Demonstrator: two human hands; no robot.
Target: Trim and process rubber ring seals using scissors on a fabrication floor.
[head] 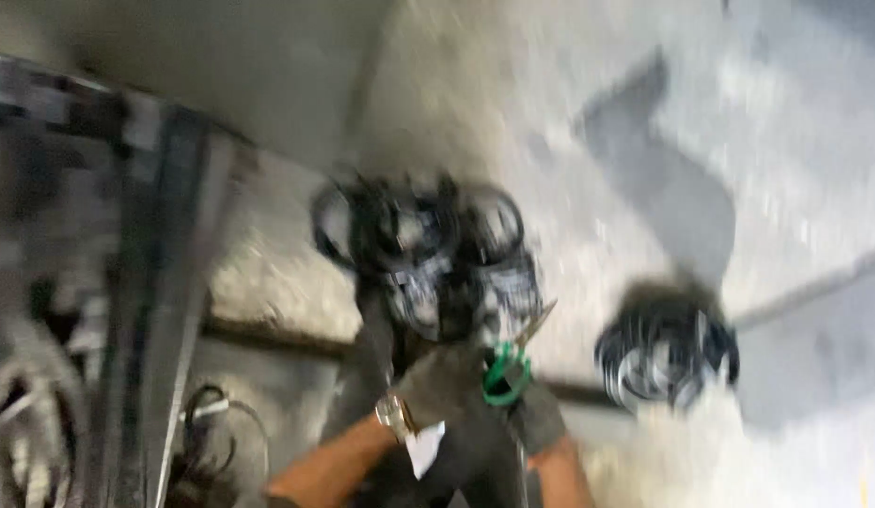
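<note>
Blurrily, both gloved hands' grip clasps green-handled scissors (509,367) beside glossy black coiled cable bundles (428,259) on rough concrete.

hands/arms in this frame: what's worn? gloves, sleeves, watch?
Both hands wear dark grey work gloves: left hand, right hand. Forearms are bare, no sleeves in view. A silvery metal wristwatch sits on the left wrist. The frame is motion-blurred, so glove texture and markings cannot be made out.
</note>
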